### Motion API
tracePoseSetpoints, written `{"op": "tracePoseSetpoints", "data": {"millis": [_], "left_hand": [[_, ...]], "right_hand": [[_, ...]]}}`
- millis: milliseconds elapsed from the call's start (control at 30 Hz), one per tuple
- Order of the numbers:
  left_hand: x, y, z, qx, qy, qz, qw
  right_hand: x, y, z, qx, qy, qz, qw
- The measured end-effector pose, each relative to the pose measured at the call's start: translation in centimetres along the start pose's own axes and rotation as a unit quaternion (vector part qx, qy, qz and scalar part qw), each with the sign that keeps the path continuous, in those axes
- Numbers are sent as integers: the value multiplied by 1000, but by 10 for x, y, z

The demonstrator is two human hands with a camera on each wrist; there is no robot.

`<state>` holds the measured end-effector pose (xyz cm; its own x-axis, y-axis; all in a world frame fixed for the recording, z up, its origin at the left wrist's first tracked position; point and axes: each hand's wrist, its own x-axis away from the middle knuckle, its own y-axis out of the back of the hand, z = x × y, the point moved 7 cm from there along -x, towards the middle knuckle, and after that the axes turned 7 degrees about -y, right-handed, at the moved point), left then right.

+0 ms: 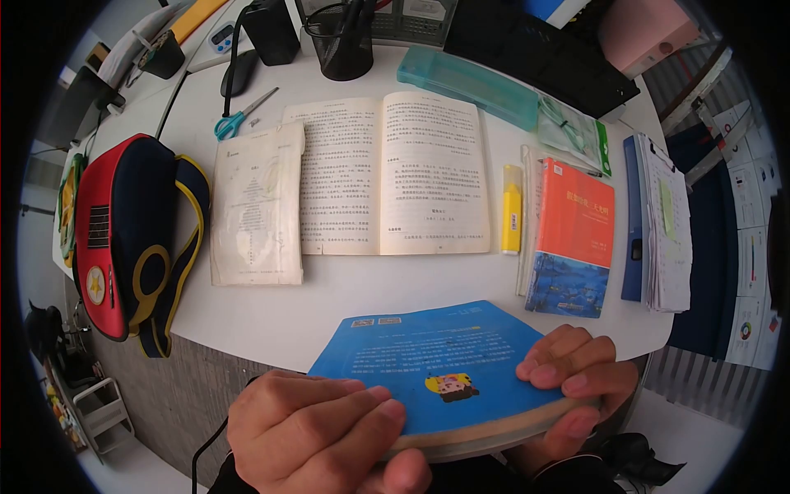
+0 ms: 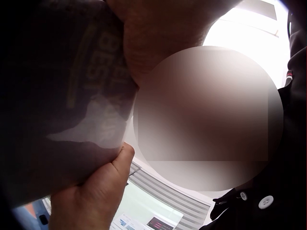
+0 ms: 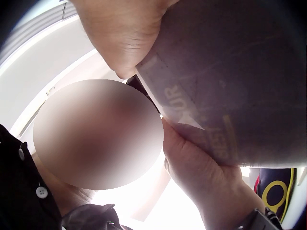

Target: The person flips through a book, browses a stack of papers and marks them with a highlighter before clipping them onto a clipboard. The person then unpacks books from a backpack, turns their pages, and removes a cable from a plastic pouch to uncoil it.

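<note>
A thick blue book is held at the near edge of the desk, its blue cover with a small cartoon face turned up. My left hand grips its near left corner, fingers over the cover and thumb at the page edge. On the other side my right hand holds the right edge the same way. Both wrist views show the dark underside of the book with pale lettering, shaded. Beyond it an open book lies flat, with a worn booklet overlapping its left page.
Right of the open book lie a yellow highlighter, an orange and blue book and clipped papers. A red and navy bag stands left. Teal scissors, a mesh pen cup and a teal case are farther back.
</note>
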<state>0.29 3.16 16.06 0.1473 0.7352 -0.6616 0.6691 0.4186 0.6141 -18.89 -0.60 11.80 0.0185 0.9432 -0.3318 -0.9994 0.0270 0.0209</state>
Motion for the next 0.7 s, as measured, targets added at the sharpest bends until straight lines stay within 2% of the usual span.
{"op": "tracePoseSetpoints", "data": {"millis": [67,267,467,533,600,700], "left_hand": [[0,0,0,0,0,3,1000],[3,1,-4,-52,2,-5,999],[2,1,-3,-49,-4,0,999],[-1,1,-1,-6,-10,-14,1000],[0,-1,-2,-19,-25,-30,999],[1,0,-4,-30,-36,-53,998]], "right_hand": [[3,6,-4,-65,24,-18,997],[5,5,-3,-68,27,-49,996],[6,7,-5,-48,44,-29,997],[6,6,-6,-56,34,-33,997],[7,8,-9,-64,24,-36,997],[8,11,-18,-85,35,0,996]]}}
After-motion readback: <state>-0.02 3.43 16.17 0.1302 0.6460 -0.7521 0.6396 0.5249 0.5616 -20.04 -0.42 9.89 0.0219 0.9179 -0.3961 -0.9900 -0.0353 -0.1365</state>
